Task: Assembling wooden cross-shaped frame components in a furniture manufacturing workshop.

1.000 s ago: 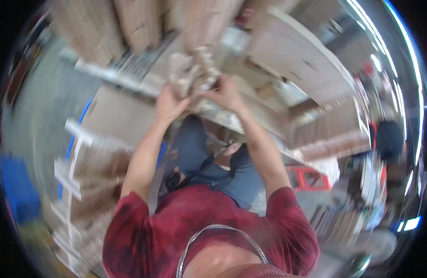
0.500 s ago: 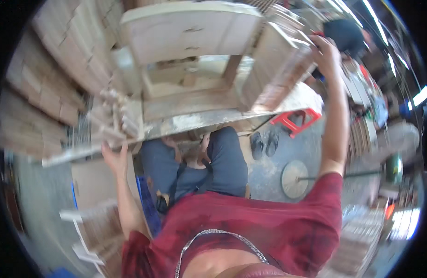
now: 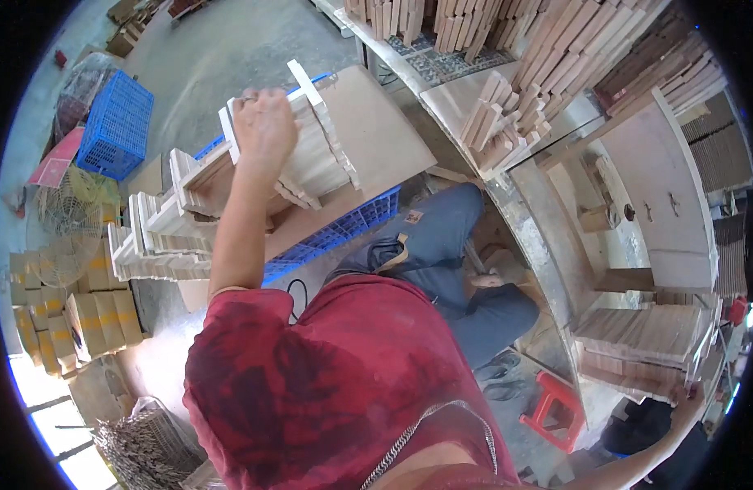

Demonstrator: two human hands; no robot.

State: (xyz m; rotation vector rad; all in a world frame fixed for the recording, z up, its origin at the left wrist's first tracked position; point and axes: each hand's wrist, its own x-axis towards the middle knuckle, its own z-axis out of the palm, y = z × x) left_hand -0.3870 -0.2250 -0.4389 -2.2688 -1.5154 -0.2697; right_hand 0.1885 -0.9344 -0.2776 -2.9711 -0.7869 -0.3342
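At the far left, a wire-caged fan (image 3: 62, 224) is standing near cardboard boxes (image 3: 102, 325) and a blue plastic crate (image 3: 119, 122). Stacked wooden panels (image 3: 165, 219) are lying on a cardboard sheet (image 3: 388, 122); the person's left hand (image 3: 266, 126) is curling over one stack, though whether it is gripping a panel cannot be told. Wooden slats (image 3: 503, 122) are clustering on the workbench (image 3: 515, 200). Farthest right, the right hand (image 3: 697, 400) is reaching near stacked boards (image 3: 638, 339), its opening and hold too unclear to tell.

Boards (image 3: 311, 151) crowd your left hand (image 3: 264, 126) at three o'clock, more stacks (image 3: 176, 233) at seven; twelve opens over bare floor (image 3: 254, 41)!
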